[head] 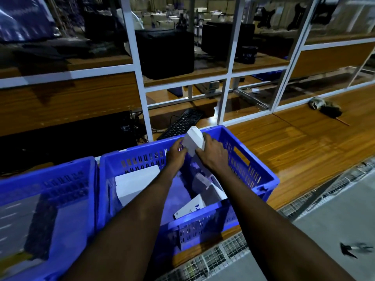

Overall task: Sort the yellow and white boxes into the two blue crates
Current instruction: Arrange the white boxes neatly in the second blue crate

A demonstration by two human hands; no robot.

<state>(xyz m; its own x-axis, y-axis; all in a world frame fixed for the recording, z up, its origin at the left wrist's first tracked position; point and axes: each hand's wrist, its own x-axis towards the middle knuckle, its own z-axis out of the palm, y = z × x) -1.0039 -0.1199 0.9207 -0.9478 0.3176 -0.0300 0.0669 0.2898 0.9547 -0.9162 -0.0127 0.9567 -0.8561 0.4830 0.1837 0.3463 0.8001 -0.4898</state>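
Observation:
Two blue crates stand side by side on a wooden table. The right crate (251,165) holds several white boxes, among them a large one (136,183) at its left and a tilted one (192,205) near its front. Above the far end of that crate, my left hand (175,154) and my right hand (213,153) grip one small white box (192,141) from either side. The left crate (67,179) holds flat grey boxes (12,216) with a yellowish edge at the bottom left.
A black keyboard (182,123) lies behind the right crate, under a white-framed shelf rack (140,78) with dark monitors. A dark cloth bundle (324,107) sits at the far right of the table. Wire mesh (223,254) runs along the table's front edge.

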